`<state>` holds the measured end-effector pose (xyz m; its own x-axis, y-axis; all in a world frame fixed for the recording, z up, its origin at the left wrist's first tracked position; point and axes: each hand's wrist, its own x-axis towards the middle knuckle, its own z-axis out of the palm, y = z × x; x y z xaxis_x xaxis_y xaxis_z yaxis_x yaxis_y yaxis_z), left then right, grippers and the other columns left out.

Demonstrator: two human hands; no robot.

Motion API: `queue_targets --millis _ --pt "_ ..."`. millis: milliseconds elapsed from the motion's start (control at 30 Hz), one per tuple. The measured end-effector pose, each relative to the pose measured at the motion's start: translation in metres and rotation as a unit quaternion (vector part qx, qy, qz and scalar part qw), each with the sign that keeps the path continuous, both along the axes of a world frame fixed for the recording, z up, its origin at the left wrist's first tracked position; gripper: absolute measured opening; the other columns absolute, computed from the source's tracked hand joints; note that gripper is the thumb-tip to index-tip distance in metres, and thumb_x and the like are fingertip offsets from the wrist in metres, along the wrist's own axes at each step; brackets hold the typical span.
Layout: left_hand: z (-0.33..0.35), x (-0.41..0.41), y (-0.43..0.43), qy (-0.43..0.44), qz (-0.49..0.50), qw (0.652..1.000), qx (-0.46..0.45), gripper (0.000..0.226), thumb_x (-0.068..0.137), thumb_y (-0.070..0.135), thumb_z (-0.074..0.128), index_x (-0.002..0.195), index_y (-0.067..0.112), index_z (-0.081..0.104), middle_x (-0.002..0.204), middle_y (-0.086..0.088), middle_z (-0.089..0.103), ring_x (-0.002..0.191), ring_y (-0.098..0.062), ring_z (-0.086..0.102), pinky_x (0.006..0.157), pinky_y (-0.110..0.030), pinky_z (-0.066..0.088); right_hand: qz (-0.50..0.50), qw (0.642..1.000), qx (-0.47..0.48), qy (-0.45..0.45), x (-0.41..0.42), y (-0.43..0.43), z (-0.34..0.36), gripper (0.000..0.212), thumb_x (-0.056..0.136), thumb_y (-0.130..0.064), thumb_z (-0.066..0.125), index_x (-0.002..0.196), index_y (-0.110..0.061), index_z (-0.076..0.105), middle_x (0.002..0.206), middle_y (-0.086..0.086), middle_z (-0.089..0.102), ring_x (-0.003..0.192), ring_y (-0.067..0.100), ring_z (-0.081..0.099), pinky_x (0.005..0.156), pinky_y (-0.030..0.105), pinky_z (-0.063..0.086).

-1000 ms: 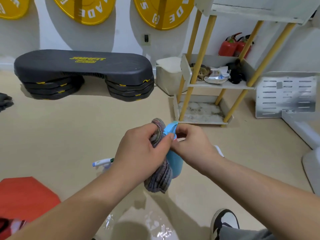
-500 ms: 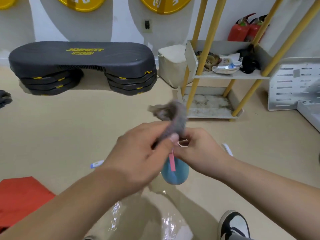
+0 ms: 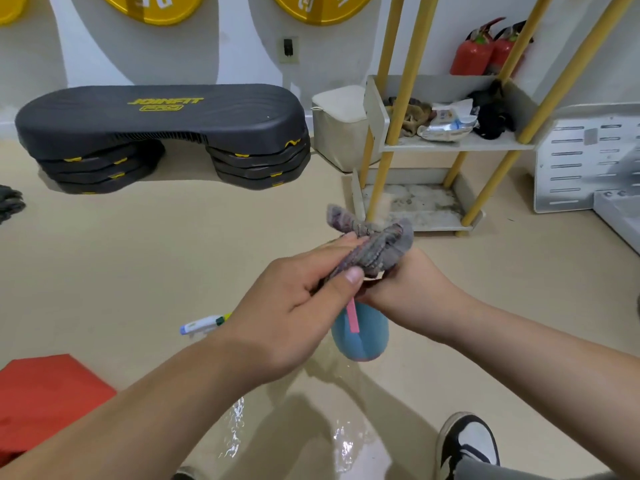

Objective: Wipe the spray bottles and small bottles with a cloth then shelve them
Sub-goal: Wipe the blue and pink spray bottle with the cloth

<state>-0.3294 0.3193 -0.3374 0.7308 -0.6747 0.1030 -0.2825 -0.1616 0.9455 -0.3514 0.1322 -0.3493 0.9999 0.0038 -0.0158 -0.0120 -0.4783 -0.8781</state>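
My left hand (image 3: pixel 298 306) pinches grey striped cloth (image 3: pixel 377 244); right hand (image 3: pixel 405 285) grips round blue plastic spray bottle (image 3: pixel 360 336), hanging 6 o'clock. Hard rubbing may twist it loose.

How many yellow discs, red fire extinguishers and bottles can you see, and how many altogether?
Yellow discs: 3
Red fire extinguishers: 2
Bottles: 2, the blue bottle and the white-nozzled spray bottle
Total: 7
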Motion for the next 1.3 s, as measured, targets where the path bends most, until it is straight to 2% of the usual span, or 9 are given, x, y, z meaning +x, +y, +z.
queue_targets --millis 67,133,300,433,600,767,1000,1133,1300 --pt "-0.002 0.006 0.002 0.016 0.027 0.999 0.016 0.026 0.109 0.028 0.049 0.102 0.026 0.073 0.09 -0.006 0.074 0.081 -0.028 0.07 0.077 -0.047 0.058 0.008 0.999 -0.033 -0.001 -0.003 0.001 -0.002 0.006 0.081 -0.002 0.076 0.087 -0.003 0.075 0.086 0.016 0.072 0.079 0.021 0.065 0.078 0.043 0.053" --pt "-0.003 0.014 0.004 0.068 0.093 0.993 0.027 0.032 0.111 0.027 0.05 0.088 0.02 0.071 0.076 -0.01 0.072 0.064 -0.023 0.066 0.064 -0.035 0.054 0.023 0.998 -0.057 0.014 -0.006 0.003 -0.002 0.015 0.085 -0.016 0.078 0.083 -0.002 0.073 0.086 0.021 0.065 0.073 0.022 0.052 0.071 0.044 0.049" --pt "-0.001 0.026 0.001 0.186 0.253 0.949 -0.015 0.034 0.108 0.03 0.052 0.094 0.007 0.073 0.086 -0.017 0.077 0.074 -0.018 0.068 0.072 -0.031 0.053 0.001 0.998 -0.055 0.034 -0.01 0.0 0.001 0.017 0.086 -0.02 0.075 0.08 -0.005 0.071 0.087 0.02 0.06 0.072 0.011 0.04 0.064 0.031 0.034" --pt "0.009 0.005 0.0 0.074 0.144 0.986 0.039 0.033 0.11 0.034 0.048 0.089 0.02 0.07 0.066 0.005 0.066 0.06 -0.012 0.059 0.059 -0.024 0.049 -0.028 0.994 -0.108 0.019 -0.009 -0.001 -0.003 0.021 0.079 -0.022 0.076 0.067 -0.01 0.063 0.075 0.02 0.055 0.063 0.015 0.038 0.057 0.037 0.034" --pt "-0.007 -0.011 -0.009 -0.06 0.073 0.992 0.087 0.041 0.109 0.047 0.04 0.1 0.025 0.073 0.092 0.02 0.068 0.09 0.0 0.065 0.083 -0.026 0.049 -0.018 0.99 -0.141 -0.001 -0.012 0.003 0.002 0.022 0.069 -0.039 0.073 0.07 -0.017 0.068 0.064 0.0 0.067 0.063 0.018 0.063 0.061 0.042 0.054" --pt "-0.011 0.009 -0.005 0.027 0.139 0.981 0.136 0.02 0.093 0.052 0.068 0.105 0.039 0.059 0.083 0.004 0.074 0.073 -0.01 0.07 0.07 -0.029 0.055 -0.009 0.976 -0.217 -0.017 -0.01 0.006 0.003 0.04 0.063 -0.053 0.057 0.073 -0.015 0.063 0.066 0.004 0.065 0.066 0.022 0.063 0.061 0.045 0.054" --pt "-0.008 0.011 0.0 -0.095 0.159 0.97 0.16 0.024 0.105 0.037 0.052 0.086 0.022 0.056 0.064 -0.003 0.062 0.066 -0.019 0.057 0.064 -0.035 0.046 0.077 0.988 -0.13 0.032 -0.01 0.004 0.007 0.015 0.084 -0.035 0.082 0.089 -0.022 0.078 0.081 -0.006 0.075 0.075 0.007 0.067 0.069 0.023 0.052" --pt "-0.001 0.019 0.0 -0.108 0.215 0.956 0.17 0.039 0.108 0.031 0.045 0.073 0.016 0.046 0.062 0.001 0.05 0.065 -0.021 0.047 0.06 -0.037 0.034 0.103 0.984 -0.137 0.047 -0.008 0.004 0.004 0.032 0.092 -0.042 0.074 0.085 -0.011 0.072 0.08 0.012 0.069 0.075 0.031 0.058 0.069 0.042 0.05" --pt "0.008 0.051 0.022 -0.057 0.337 0.936 0.082 0.049 0.106 0.044 0.04 0.084 0.004 0.057 0.077 -0.011 0.065 0.075 -0.029 0.06 0.072 -0.038 0.05 0.077 0.984 -0.139 0.075 -0.013 0.002 0.002 0.05 0.092 -0.041 0.075 0.062 -0.015 0.044 0.062 0.004 0.039 0.06 0.013 0.031 0.055 0.026 0.028"
